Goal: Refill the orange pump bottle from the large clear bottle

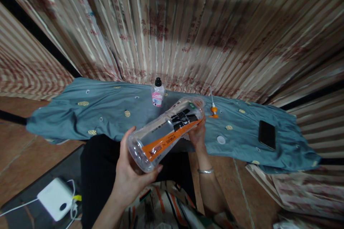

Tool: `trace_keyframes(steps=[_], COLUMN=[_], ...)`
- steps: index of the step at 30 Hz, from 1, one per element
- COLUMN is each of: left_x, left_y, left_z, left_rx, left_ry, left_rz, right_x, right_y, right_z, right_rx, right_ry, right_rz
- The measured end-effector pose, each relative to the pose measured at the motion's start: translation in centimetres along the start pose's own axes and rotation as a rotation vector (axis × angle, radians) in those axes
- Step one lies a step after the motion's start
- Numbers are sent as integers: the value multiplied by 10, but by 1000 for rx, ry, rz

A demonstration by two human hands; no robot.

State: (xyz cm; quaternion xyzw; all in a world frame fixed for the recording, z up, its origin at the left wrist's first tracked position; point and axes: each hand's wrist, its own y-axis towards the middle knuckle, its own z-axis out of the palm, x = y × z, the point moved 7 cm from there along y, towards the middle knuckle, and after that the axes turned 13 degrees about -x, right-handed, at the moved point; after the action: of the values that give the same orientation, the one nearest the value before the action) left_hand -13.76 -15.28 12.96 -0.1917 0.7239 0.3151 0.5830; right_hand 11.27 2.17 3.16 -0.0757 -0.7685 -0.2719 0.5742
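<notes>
Between my hands lies a large clear plastic bottle [158,128] with an orange and black label, tilted so its base points to the lower left. My left hand [131,175] is wrapped round the base end. Round the upper end, at the right, my right hand [198,132] grips it, its fingers partly hidden by the bottle. Just beyond it stands a small bottle [157,94] with a black cap and a pink label. An orange pump top [214,110] with a pale tube lies to the right, apart from both hands.
A teal cloth [113,114] covers the narrow table. On its right side are a black phone [267,135] and a white round disc [221,140]. At lower left sits a white box-shaped device [56,198] with cables. A pleated curtain [172,28] hangs behind.
</notes>
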Motion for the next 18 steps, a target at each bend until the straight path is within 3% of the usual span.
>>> trace_keyframes(steps=[9,18], left_x=[-2,0], left_y=[0,0], left_z=[0,1], left_rx=[-14,-13], left_ry=[6,-11], left_rz=[13,-32], right_x=[11,1], right_y=[-3,-1], right_z=[-2,0], right_rx=[51,6], right_ry=[-48,-17], right_rz=[-7,-29])
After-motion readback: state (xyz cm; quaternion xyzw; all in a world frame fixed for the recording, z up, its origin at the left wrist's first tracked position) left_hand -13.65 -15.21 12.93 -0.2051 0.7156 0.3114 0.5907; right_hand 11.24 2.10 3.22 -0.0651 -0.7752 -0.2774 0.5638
